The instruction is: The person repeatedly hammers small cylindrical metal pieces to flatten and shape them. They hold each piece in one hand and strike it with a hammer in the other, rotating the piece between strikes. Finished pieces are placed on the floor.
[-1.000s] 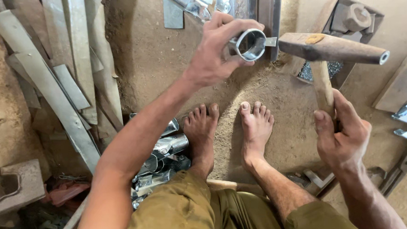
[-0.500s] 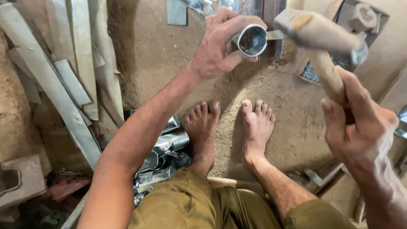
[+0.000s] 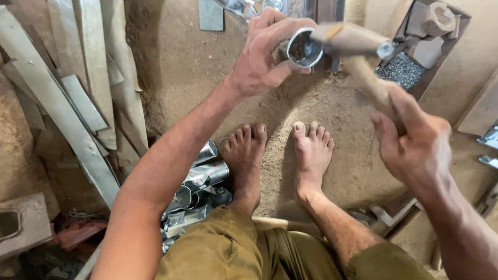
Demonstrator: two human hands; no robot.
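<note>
Right hand point(image 3: 416, 144), nearest, is closed round the wooden mallet point(image 3: 353, 46) handle, which runs up-left to its head. The head meets the short shiny metal tube point(image 3: 304, 48), clamped in the left hand point(image 3: 264, 58) beyond; the tube's open end faces the camera, axis roughly toward it.

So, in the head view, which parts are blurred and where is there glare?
Head view: the mallet and the right hand are smeared by motion blur; the left hand and the metal tube it holds are sharper; bright glare on the shiny tubes by the left foot; edges bend as with a wide lens.
</note>
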